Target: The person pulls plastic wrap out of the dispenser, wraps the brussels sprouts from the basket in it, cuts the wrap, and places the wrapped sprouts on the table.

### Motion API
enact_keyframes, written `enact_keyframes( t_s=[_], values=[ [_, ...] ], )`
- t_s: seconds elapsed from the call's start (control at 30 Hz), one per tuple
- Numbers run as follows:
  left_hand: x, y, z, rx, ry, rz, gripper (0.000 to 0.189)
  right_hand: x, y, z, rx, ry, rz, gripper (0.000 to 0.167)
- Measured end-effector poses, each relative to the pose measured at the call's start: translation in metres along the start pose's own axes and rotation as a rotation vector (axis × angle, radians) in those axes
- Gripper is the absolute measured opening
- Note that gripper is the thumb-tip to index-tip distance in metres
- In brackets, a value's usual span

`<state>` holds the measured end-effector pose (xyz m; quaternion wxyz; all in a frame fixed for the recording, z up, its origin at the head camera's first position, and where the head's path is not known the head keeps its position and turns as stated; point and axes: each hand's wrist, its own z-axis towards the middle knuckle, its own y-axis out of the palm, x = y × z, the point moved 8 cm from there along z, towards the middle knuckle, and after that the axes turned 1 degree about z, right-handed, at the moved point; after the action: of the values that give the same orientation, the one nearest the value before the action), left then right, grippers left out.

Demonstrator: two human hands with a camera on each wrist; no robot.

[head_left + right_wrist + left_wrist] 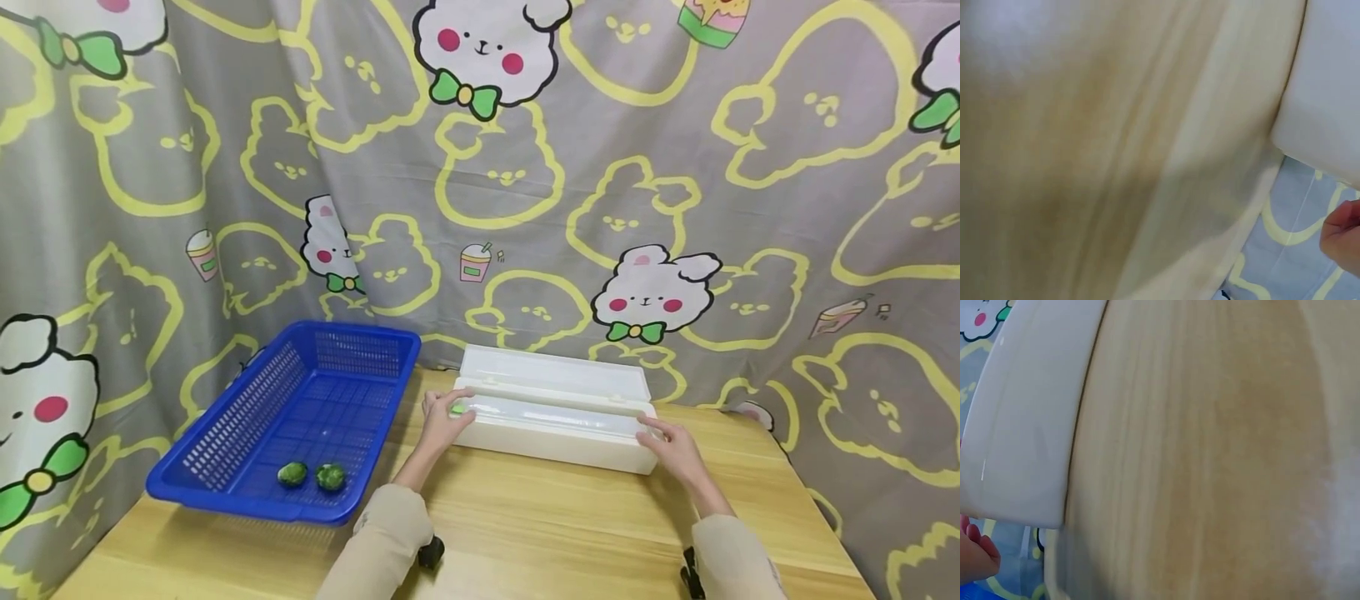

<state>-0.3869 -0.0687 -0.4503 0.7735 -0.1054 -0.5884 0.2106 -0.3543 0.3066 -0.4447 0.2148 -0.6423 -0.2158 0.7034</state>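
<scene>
A long white cling film box lies on the table with its hinged lid tipped back. In its trough sits a roll of clear cling film, with a bit of green at the left end. My left hand holds the roll's left end between thumb and forefinger. At the opposite end my right hand pinches the roll the same way. Both wrist views show the box's white wall and curled fingers just beyond its end; the fingertips on the roll are out of sight there.
To the left stands a blue plastic basket with two small green vegetables near its front edge. A patterned grey curtain hangs behind the wooden table. Bare tabletop shows in front of the box.
</scene>
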Motion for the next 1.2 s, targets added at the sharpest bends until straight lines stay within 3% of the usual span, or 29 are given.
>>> enact_keyframes(
  t_s=[0.27,0.53,0.77,0.97,1.2],
  values=[
    [0.008,0.001,0.005,-0.020,0.002,0.142,0.013,-0.005,-0.004,0.003,0.042,-0.004,-0.046,0.035],
    [0.019,0.002,0.007,-0.016,0.046,0.256,0.013,-0.008,-0.007,0.004,0.116,-0.047,-0.110,0.029],
    [0.027,0.007,0.012,-0.011,0.077,0.235,0.013,-0.011,-0.006,0.007,0.128,-0.089,-0.120,0.021],
    [0.032,0.006,0.016,0.036,0.117,0.240,0.015,-0.011,-0.002,0.012,0.049,-0.055,-0.115,0.023],
    [0.033,0.009,0.020,0.017,0.106,0.222,0.015,-0.019,-0.001,0.016,0.026,-0.082,-0.260,0.018]
  ],
)
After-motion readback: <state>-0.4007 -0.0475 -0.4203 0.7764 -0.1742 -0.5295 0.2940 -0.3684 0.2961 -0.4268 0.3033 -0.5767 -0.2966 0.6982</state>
